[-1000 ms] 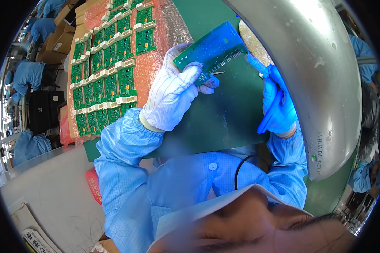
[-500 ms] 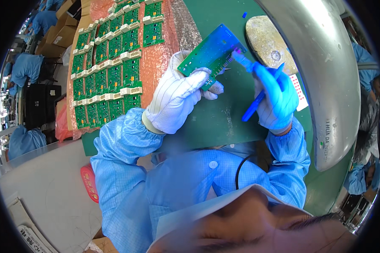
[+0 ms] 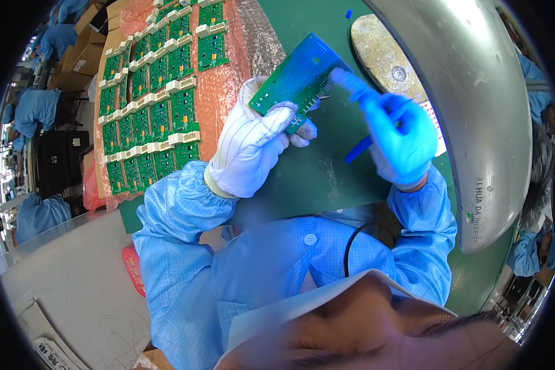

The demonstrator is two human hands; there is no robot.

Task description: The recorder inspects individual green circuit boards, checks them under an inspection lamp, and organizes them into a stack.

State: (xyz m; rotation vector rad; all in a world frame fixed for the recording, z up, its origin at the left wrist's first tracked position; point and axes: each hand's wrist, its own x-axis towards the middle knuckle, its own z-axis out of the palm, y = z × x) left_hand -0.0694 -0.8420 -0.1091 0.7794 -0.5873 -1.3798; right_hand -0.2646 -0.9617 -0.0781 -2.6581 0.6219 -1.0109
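Observation:
A green circuit board (image 3: 296, 80) is tilted up in front of me, its right part tinted blue by light. My left hand (image 3: 250, 142), in a white striped glove, pinches its lower left corner between thumb and fingers. My right hand (image 3: 404, 139), gloved and lit bright blue, has a blue pen (image 3: 359, 150) tucked in its curled fingers, the shaft slanting down to the left. Its outstretched finger reaches the board's right edge, beside a row of pale marks. What lies under the board is mostly hidden.
Rows of green circuit boards with white connectors (image 3: 151, 111) lie on pink bubble wrap (image 3: 219, 92) at left. An oval speckled slab (image 3: 388, 55), a small blue cap (image 3: 349, 13) and a red-marked sheet (image 3: 435, 120) sit at right, beneath a large silver lamp housing (image 3: 468, 123). Co-workers (image 3: 37, 114) sit beyond.
My right hand has turned, so less of the pen shows. Its fingertip stays by the board's right edge. The board is still in my left hand, and the whole view has shifted slightly.

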